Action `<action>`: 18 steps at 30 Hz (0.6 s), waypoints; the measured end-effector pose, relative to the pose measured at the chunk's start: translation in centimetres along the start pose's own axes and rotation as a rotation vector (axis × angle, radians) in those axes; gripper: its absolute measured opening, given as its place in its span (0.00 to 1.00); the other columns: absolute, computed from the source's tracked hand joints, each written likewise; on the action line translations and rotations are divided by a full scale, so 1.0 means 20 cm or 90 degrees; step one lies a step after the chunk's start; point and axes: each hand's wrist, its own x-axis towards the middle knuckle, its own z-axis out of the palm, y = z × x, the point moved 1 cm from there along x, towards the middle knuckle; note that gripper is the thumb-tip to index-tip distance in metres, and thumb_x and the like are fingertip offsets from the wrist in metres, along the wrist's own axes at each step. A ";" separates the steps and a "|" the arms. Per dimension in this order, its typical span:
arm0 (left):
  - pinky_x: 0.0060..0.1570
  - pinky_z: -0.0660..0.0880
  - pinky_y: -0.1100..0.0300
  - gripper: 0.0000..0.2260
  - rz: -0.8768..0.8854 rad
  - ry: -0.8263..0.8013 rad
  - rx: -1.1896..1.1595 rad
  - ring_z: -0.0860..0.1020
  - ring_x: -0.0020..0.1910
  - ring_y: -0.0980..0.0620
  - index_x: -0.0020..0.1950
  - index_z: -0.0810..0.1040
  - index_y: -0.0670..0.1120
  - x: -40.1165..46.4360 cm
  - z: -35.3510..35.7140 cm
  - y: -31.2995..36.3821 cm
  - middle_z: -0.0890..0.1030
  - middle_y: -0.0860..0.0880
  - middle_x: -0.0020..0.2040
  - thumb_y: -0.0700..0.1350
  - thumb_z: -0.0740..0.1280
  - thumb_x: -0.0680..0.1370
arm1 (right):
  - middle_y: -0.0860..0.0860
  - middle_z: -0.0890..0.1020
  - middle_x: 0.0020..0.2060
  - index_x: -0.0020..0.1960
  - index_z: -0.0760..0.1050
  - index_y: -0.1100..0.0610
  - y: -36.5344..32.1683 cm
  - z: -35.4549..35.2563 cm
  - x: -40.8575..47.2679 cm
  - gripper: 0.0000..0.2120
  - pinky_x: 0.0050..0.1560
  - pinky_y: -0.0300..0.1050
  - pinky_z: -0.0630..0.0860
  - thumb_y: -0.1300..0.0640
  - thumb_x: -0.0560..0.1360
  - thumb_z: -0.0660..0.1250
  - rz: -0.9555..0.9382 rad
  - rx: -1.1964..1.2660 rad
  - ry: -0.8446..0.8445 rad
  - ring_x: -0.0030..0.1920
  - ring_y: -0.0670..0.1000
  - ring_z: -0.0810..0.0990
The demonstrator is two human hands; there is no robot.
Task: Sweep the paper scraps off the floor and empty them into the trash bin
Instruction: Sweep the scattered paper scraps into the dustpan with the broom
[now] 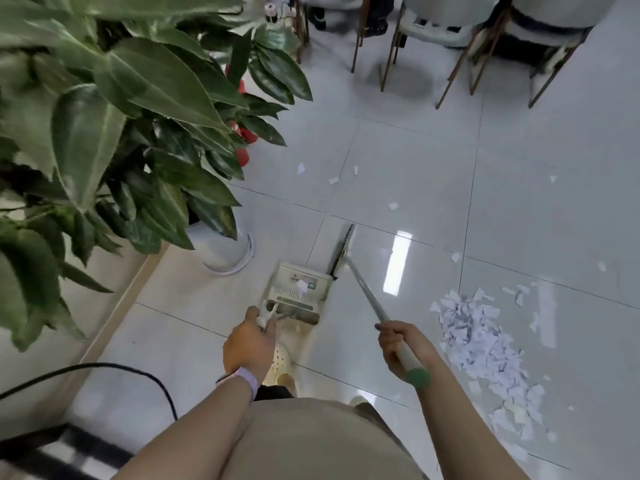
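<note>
A: From the head view, what are the hands doing?

B: The left hand (250,344) grips the handle of the dustpan (300,287), which is down by the floor just ahead of the person's feet. The right hand (401,348) is wrapped round the broom handle (372,304), and the broom head (343,247) sits just beyond the dustpan's far right corner.

A: And the paper?

B: Most of the paper scraps (481,344) lie in a loose heap on the floor (519,209) to the person's right, well apart from the dustpan. Single bits are scattered farther out, a few near the potted plant (114,133) and more towards the chairs (467,36). One white piece seems to lie in the dustpan already, though the blur makes that unsure.

A: So how far along?

B: Early, I'd judge. The heap looks gathered, but almost nothing is in the pan, the strays are still out, and no trash bin is in sight. Sweeping the pile in, collecting the loose bits and emptying the pan all remain.
</note>
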 end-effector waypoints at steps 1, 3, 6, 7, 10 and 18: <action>0.42 0.78 0.51 0.15 0.003 0.001 -0.002 0.80 0.41 0.41 0.61 0.73 0.50 0.07 -0.05 -0.03 0.83 0.47 0.40 0.58 0.61 0.82 | 0.48 0.67 0.23 0.40 0.66 0.57 0.02 0.08 0.05 0.14 0.15 0.37 0.68 0.71 0.69 0.69 0.014 -0.010 0.003 0.18 0.45 0.66; 0.42 0.77 0.53 0.16 0.004 -0.009 -0.018 0.81 0.45 0.40 0.64 0.73 0.49 0.20 -0.15 -0.10 0.84 0.44 0.45 0.57 0.62 0.82 | 0.48 0.68 0.22 0.41 0.65 0.56 0.04 0.27 0.16 0.09 0.15 0.37 0.68 0.67 0.74 0.63 0.042 -0.037 0.015 0.18 0.45 0.67; 0.43 0.76 0.53 0.18 0.024 -0.042 0.006 0.81 0.48 0.39 0.68 0.74 0.49 0.40 -0.27 -0.20 0.84 0.42 0.48 0.57 0.63 0.82 | 0.48 0.68 0.23 0.41 0.66 0.57 0.04 0.49 0.30 0.08 0.16 0.36 0.69 0.67 0.72 0.63 0.042 -0.072 0.039 0.18 0.45 0.68; 0.42 0.76 0.53 0.18 0.036 -0.053 0.023 0.81 0.48 0.39 0.68 0.73 0.50 0.45 -0.29 -0.24 0.84 0.42 0.48 0.58 0.63 0.82 | 0.48 0.69 0.23 0.42 0.67 0.57 0.03 0.53 0.34 0.07 0.17 0.35 0.69 0.66 0.73 0.63 0.035 -0.072 0.056 0.18 0.44 0.69; 0.44 0.77 0.53 0.18 0.048 -0.078 0.050 0.82 0.49 0.40 0.68 0.72 0.52 0.54 -0.34 -0.29 0.85 0.43 0.48 0.58 0.62 0.82 | 0.47 0.70 0.22 0.40 0.69 0.58 0.01 0.57 0.39 0.07 0.17 0.33 0.69 0.63 0.77 0.61 0.011 -0.037 0.113 0.17 0.45 0.69; 0.49 0.78 0.50 0.18 0.038 -0.059 -0.045 0.82 0.53 0.36 0.68 0.74 0.45 0.72 -0.29 -0.08 0.84 0.40 0.54 0.54 0.64 0.83 | 0.47 0.66 0.19 0.36 0.62 0.53 -0.18 0.39 0.26 0.12 0.16 0.31 0.67 0.62 0.77 0.57 -0.076 0.065 0.208 0.16 0.44 0.68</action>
